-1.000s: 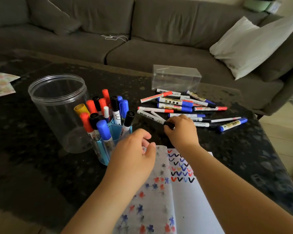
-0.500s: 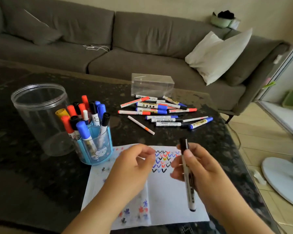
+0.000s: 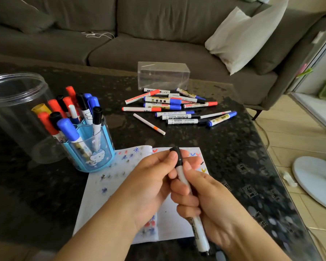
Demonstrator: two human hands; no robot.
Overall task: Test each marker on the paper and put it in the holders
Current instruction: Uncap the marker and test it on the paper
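- Right hand (image 3: 205, 200) wraps barrel of black marker (image 3: 184, 182) above the paper (image 3: 169, 213); left hand (image 3: 154, 176) pinches its cap (image 3: 176, 155), prob. to uncap for a test stroke.
- Marker's long axis runs near-to-far, cap end pointing away toward the untested pile (image 3: 177, 108), tail end near the wearer.
- Blue holder (image 3: 90, 147), already crowded, stands left w/ clear jar (image 3: 13, 113) beside it.

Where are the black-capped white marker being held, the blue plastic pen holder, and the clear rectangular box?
black-capped white marker (image 3: 177, 156), head view, on its black cap
blue plastic pen holder (image 3: 102, 161), head view, front wall
clear rectangular box (image 3: 163, 75), head view, front face
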